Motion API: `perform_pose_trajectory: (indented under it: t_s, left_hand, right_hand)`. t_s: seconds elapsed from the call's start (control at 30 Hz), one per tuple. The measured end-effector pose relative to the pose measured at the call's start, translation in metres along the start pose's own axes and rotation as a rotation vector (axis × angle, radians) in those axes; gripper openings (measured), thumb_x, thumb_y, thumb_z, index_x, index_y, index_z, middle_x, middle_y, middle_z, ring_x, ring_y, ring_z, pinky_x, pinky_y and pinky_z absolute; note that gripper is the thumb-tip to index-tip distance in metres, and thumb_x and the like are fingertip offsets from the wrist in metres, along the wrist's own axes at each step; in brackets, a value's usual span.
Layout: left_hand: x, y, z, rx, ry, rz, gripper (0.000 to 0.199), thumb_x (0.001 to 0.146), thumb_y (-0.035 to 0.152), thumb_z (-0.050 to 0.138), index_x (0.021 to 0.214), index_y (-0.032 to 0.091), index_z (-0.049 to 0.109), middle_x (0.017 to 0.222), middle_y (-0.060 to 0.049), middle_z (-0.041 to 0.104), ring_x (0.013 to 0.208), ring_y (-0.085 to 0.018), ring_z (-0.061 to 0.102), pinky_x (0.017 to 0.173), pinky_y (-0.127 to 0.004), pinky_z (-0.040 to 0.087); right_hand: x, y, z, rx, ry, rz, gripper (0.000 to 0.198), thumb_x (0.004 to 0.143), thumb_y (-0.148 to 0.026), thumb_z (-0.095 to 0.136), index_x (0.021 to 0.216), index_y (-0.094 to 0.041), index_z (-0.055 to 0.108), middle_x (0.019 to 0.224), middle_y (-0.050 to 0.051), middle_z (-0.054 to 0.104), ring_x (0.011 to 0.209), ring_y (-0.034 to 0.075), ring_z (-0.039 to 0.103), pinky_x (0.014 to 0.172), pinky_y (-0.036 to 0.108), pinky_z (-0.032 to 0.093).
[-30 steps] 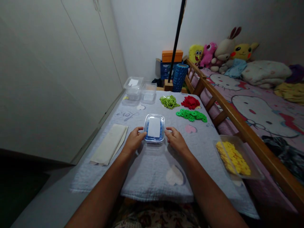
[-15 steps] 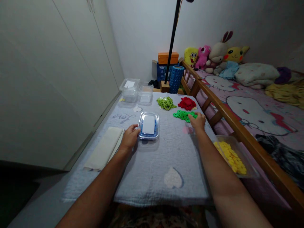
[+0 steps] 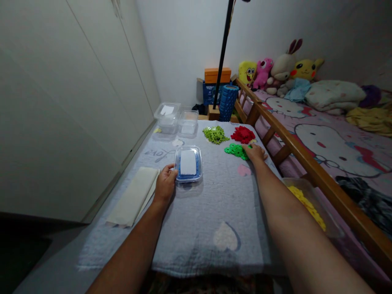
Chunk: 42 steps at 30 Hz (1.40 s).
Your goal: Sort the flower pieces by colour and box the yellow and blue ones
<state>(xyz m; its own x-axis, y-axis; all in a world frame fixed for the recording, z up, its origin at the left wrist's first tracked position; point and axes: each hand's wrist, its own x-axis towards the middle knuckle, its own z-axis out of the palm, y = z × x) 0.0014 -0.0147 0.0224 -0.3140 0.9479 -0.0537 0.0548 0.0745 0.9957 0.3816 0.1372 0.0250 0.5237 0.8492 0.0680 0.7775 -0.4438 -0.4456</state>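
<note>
My left hand (image 3: 165, 182) grips the left edge of a clear lidded plastic container (image 3: 199, 176), which has blue contents and a white paper label on its lid. The container is on the cloth, tilted little if at all. Over at the right, my right hand (image 3: 256, 152) reaches onto a pile of bright green plastic pieces (image 3: 236, 151), fingers stretched out over its right end. Its fingertips partly cover the pieces, and the thumb is hard to make out. Just behind lie a red pile (image 3: 242, 134) and a lime-green pile (image 3: 215, 134) of similar small pieces.
Clear containers (image 3: 188, 122) stand at the back left of the cloth-covered table (image 3: 211, 228). A folded cream cloth (image 3: 134, 196) lies at the left. An open bin of yellow pieces (image 3: 306, 204) sits at the right, beside the wooden bed rail (image 3: 294, 151). A black pole (image 3: 222, 53) rises behind.
My right hand has moved left, farther over the green pieces. The container and my left hand appear slightly farther left. The view has shifted a little.
</note>
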Motion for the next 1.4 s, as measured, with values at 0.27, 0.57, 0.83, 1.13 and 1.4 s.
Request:
perform_pose_trajectory:
  t_s: [0.27, 0.57, 0.83, 1.13, 1.4]
  left_hand:
    - [0.0, 0.0, 0.0, -0.029, -0.012, 0.01, 0.042, 0.075, 0.043, 0.064, 0.108, 0.016, 0.063, 0.055, 0.009, 0.044, 0.047, -0.009, 0.037, 0.05, -0.022, 0.032]
    - [0.002, -0.003, -0.001, -0.006, -0.004, 0.016, 0.045, 0.074, 0.044, 0.064, 0.109, 0.015, 0.065, 0.057, 0.008, 0.048, 0.048, -0.01, 0.04, 0.05, -0.022, 0.034]
    - [0.002, 0.001, -0.001, -0.067, 0.019, 0.008, 0.044, 0.073, 0.042, 0.066, 0.107, 0.015, 0.065, 0.059, 0.006, 0.054, 0.051, -0.011, 0.047, 0.052, -0.022, 0.037]
    - [0.001, 0.005, -0.003, -0.015, 0.061, 0.033, 0.04, 0.072, 0.039, 0.063, 0.103, 0.014, 0.067, 0.062, 0.004, 0.06, 0.055, -0.013, 0.051, 0.055, -0.023, 0.04]
    - [0.0, 0.01, -0.01, 0.124, 0.069, 0.03, 0.042, 0.072, 0.041, 0.06, 0.104, 0.013, 0.068, 0.064, 0.002, 0.062, 0.059, -0.016, 0.055, 0.058, -0.026, 0.042]
  right_hand:
    - [-0.014, 0.0, 0.007, -0.02, 0.016, -0.123, 0.059, 0.084, -0.065, 0.051, 0.127, -0.027, 0.067, 0.137, 0.012, 0.06, 0.127, 0.034, 0.048, 0.107, 0.054, 0.029]
    - [-0.046, -0.004, 0.008, -0.029, -0.044, -0.322, 0.048, 0.084, -0.052, 0.06, 0.123, -0.026, 0.068, 0.136, 0.008, 0.062, 0.126, 0.03, 0.05, 0.107, 0.048, 0.031]
    - [-0.089, -0.014, 0.014, 0.027, -0.086, -0.452, 0.043, 0.083, -0.049, 0.064, 0.118, -0.026, 0.07, 0.134, 0.007, 0.063, 0.127, 0.03, 0.05, 0.108, 0.046, 0.03]
    - [-0.129, -0.042, 0.024, 0.163, -0.173, -0.638, 0.047, 0.084, -0.049, 0.064, 0.122, -0.021, 0.065, 0.134, 0.012, 0.061, 0.127, 0.029, 0.05, 0.108, 0.045, 0.032]
    - [-0.089, -0.046, 0.022, 0.373, -0.04, -0.63, 0.038, 0.095, -0.046, 0.045, 0.096, -0.016, 0.069, 0.102, 0.011, 0.066, 0.106, 0.024, 0.058, 0.099, 0.037, 0.042]
